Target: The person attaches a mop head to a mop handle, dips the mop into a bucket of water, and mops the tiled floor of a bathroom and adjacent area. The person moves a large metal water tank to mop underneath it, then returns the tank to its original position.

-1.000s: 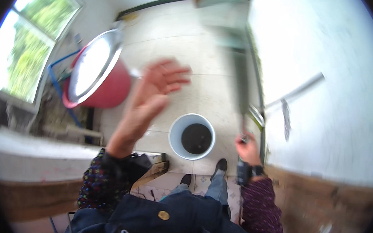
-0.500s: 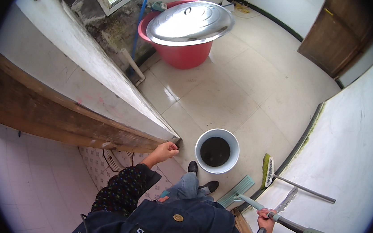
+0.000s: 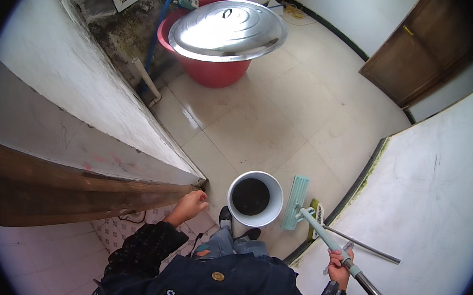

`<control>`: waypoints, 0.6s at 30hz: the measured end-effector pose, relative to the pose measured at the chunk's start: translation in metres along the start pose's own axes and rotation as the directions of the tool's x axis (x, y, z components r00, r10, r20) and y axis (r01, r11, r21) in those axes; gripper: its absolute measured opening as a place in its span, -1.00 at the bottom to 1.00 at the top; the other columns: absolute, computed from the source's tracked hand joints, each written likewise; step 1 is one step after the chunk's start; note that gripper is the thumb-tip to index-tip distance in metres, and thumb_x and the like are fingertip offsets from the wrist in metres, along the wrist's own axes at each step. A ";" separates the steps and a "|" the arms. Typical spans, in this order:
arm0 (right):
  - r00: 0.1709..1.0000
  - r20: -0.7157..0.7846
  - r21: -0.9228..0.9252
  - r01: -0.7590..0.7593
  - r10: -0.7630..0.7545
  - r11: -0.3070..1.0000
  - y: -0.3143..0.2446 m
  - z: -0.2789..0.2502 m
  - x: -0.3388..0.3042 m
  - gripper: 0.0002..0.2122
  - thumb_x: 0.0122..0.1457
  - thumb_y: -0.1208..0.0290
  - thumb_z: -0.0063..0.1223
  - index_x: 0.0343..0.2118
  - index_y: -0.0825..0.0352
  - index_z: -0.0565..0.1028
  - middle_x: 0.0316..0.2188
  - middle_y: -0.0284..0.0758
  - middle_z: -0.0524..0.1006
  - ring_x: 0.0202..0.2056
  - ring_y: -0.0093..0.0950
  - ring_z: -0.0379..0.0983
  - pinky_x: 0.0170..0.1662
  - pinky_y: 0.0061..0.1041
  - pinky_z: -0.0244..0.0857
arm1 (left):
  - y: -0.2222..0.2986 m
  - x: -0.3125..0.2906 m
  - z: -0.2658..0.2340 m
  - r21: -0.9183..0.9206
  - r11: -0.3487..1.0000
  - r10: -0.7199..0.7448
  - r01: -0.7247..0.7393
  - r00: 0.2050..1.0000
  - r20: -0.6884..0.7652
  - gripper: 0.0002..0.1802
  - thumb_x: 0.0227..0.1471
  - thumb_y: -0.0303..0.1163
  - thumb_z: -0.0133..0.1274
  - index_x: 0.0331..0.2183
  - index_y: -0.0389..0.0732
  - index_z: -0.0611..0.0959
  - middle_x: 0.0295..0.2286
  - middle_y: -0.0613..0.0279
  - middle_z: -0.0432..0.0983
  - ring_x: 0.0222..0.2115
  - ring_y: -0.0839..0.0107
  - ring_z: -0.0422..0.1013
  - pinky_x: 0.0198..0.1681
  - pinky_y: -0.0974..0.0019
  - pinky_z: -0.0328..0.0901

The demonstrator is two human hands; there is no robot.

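My right hand [image 3: 340, 268] is wrapped around the pole of a flat mop [image 3: 322, 231], which slants down and away from me. Its pale green rectangular head is beside the right side of a white bucket [image 3: 277, 205]. Dark liquid fills the lower part of the bucket, which stands just in front of my shoes. My left hand [image 3: 188, 208] is empty, its fingers loosely bent and slightly apart, near the end of a wooden door frame [image 3: 73, 188]. Partly behind the mop is a scrub brush [image 3: 315, 220] with yellow-green bristles and a grey handle.
A big red tub [image 3: 212, 72] with a shiny metal lid [image 3: 228, 30] stands by the far left wall. Blue pipe [image 3: 159, 32] and a white drain pipe [image 3: 146, 82] run beside it. A brown door [image 3: 416, 51] is at the far right. White walls flank the tiled floor [image 3: 285, 112].
The mop head has swung forward and left, from beside my feet to the bucket's right side. The pole now points more steeply away. My left hand's fingers have loosened slightly.
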State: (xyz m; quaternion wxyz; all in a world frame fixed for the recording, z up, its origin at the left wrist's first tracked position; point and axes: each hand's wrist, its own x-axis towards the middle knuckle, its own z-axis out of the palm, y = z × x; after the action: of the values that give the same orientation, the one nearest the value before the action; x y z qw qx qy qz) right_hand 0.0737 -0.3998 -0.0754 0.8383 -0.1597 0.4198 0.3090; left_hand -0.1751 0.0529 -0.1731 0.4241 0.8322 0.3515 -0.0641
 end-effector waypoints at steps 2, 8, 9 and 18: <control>0.999 0.040 -0.014 -0.008 0.009 1.000 0.003 0.012 0.004 -0.42 0.05 0.35 0.00 -0.10 0.78 0.02 -0.52 -0.26 0.29 -0.61 -0.58 0.24 -0.66 -0.69 0.13 | 0.033 -0.009 -0.029 0.032 0.996 0.083 -0.079 0.985 -0.149 -0.72 -0.15 -0.40 0.07 -0.30 -0.26 0.50 -0.29 0.08 0.43 -0.27 0.17 0.39 -0.20 0.25 0.29; 0.988 0.122 -0.131 -0.081 0.097 0.988 -0.020 0.053 0.042 -0.39 0.01 0.38 0.02 -0.05 0.72 -0.01 -0.50 -0.30 0.31 -0.61 -0.58 0.27 -0.67 -0.68 0.11 | 0.126 -0.058 -0.120 0.372 0.853 0.521 -0.365 0.579 -0.627 -0.80 -0.18 -0.60 -0.02 -0.38 -0.19 0.50 -0.25 0.11 0.43 -0.18 0.11 0.33 -0.07 0.12 0.21; 0.984 0.134 -0.156 -0.098 0.119 0.983 -0.027 0.062 0.051 -0.40 0.01 0.38 0.02 -0.06 0.73 -0.01 -0.50 -0.30 0.31 -0.61 -0.58 0.26 -0.67 -0.68 0.12 | 0.137 -0.070 -0.131 0.474 0.819 0.573 -0.323 0.511 -0.641 -0.81 -0.16 -0.60 -0.04 -0.39 -0.17 0.50 -0.23 0.11 0.43 -0.14 0.11 0.32 -0.03 0.09 0.18; 0.957 0.037 -0.238 -0.271 0.288 0.932 -0.084 0.131 0.132 -0.55 0.00 0.42 0.00 -0.22 0.69 0.11 -0.53 -0.28 0.32 -0.62 -0.56 0.28 -0.65 -0.67 0.16 | 0.163 -0.107 -0.173 0.645 0.341 0.620 0.684 0.352 -0.701 -0.65 0.00 -0.36 -0.10 -0.11 0.06 0.41 0.01 0.25 0.29 0.02 0.18 0.18 0.13 -0.08 -0.26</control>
State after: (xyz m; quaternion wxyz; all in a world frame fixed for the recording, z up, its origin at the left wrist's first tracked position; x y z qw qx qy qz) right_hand 0.2678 -0.3433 -0.1028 0.7760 -0.1835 0.3692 0.4773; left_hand -0.1838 0.0617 0.0879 -0.4289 0.7605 0.4340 0.2221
